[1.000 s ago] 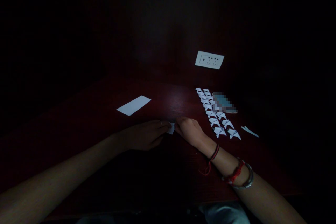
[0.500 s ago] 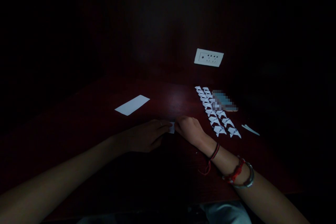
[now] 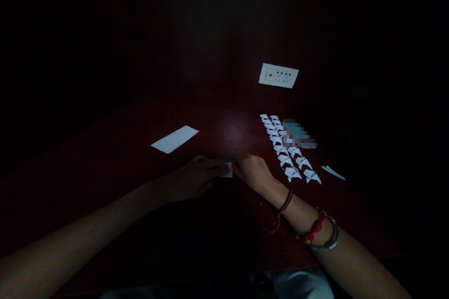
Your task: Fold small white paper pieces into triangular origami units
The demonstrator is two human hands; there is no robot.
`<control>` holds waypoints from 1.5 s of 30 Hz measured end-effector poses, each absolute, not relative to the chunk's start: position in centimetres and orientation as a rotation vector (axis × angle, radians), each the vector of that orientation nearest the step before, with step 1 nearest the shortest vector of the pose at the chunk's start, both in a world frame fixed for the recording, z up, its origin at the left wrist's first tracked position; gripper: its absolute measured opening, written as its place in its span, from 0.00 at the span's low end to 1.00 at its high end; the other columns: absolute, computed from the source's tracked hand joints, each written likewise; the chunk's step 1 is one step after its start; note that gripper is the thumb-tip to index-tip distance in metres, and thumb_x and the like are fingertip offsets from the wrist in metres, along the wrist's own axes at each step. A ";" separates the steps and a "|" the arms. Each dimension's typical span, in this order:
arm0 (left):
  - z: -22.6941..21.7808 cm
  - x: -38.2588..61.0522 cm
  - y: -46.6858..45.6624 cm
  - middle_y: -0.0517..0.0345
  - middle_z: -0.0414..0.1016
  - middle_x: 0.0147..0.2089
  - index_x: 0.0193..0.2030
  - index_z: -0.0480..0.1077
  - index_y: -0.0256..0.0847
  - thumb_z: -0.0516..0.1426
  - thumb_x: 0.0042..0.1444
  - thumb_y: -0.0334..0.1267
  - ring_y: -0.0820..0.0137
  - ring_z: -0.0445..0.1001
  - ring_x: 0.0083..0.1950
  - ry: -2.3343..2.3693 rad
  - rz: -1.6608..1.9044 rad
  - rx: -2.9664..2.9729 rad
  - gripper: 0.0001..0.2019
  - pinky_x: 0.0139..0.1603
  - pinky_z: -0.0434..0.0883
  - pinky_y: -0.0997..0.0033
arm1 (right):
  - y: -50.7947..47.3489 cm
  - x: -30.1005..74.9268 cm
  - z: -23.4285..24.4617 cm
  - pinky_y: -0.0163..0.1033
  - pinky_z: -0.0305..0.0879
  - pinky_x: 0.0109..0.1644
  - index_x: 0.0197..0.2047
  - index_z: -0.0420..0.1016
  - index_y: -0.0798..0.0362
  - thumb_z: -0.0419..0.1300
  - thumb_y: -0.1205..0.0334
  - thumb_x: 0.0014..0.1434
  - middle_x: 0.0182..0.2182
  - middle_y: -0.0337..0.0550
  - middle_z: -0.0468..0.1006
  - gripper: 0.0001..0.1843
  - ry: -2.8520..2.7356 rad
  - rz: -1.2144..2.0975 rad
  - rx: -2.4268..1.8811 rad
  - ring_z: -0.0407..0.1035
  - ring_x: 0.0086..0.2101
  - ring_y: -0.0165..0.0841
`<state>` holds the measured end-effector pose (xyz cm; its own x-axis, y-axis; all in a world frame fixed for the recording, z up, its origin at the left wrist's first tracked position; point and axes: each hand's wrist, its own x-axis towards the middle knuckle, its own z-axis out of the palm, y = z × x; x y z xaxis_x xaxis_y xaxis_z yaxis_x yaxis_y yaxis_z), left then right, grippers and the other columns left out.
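Between my two hands a small white piece of paper [image 3: 228, 170] lies on the dark red table. My left hand [image 3: 196, 178], with a ring on one finger, lies flat with its fingers stretched out onto the paper's left part. At the paper's right edge my right hand [image 3: 254, 171] is closed, its curled fingers pinching there; the fingertips are partly hidden. A larger white paper strip [image 3: 174, 139] rests beyond my left hand. To the right of my right hand stand two rows of small folded paper figures [image 3: 285, 160].
A phone with a blurred screen [image 3: 299, 134] lies beside the folded figures. Two thin pale strips [image 3: 334, 173] are farther right. A white socket plate [image 3: 278, 75] is on the wall behind the table [image 3: 224, 126]. The surroundings are very dark.
My left hand's fingers have straightened and flattened over the small paper, and more of it shows below them. My right hand stays nearly in place.
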<state>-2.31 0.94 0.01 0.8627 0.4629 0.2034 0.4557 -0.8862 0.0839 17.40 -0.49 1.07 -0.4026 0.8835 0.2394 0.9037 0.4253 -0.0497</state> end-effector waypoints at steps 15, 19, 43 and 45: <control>-1.3 -3.8 1.9 0.59 0.51 0.61 0.59 0.45 0.46 0.44 0.48 0.22 0.69 0.49 0.61 0.754 0.337 2.914 0.31 0.57 0.45 0.58 | -0.8 18.7 1.5 0.31 0.52 0.31 0.40 0.71 0.53 0.49 0.68 0.56 0.31 0.40 0.68 0.13 -2.725 -0.018 -1.120 0.61 0.29 0.25; -0.4 -3.7 1.4 0.59 0.53 0.60 0.59 0.46 0.46 0.44 0.48 0.21 0.69 0.50 0.60 0.744 0.295 2.867 0.30 0.57 0.47 0.58 | -0.9 18.6 1.6 0.31 0.52 0.31 0.42 0.70 0.53 0.48 0.67 0.56 0.31 0.40 0.68 0.14 -2.733 -0.003 -1.164 0.61 0.29 0.25; 1.3 -3.4 -0.6 0.54 0.58 0.55 0.55 0.55 0.39 0.44 0.57 0.29 0.70 0.61 0.52 0.786 0.415 2.750 0.18 0.51 0.59 0.71 | -0.7 18.4 1.2 0.32 0.56 0.34 0.37 0.70 0.55 0.53 0.61 0.54 0.30 0.40 0.69 0.10 -2.511 0.303 -1.159 0.63 0.30 0.26; 1.7 -3.6 -0.6 0.56 0.57 0.55 0.54 0.56 0.40 0.44 0.57 0.29 0.71 0.60 0.53 0.717 0.367 2.750 0.18 0.53 0.57 0.73 | -0.6 18.4 1.1 0.31 0.56 0.34 0.35 0.69 0.56 0.54 0.61 0.53 0.30 0.40 0.68 0.09 -2.496 0.320 -1.135 0.62 0.30 0.26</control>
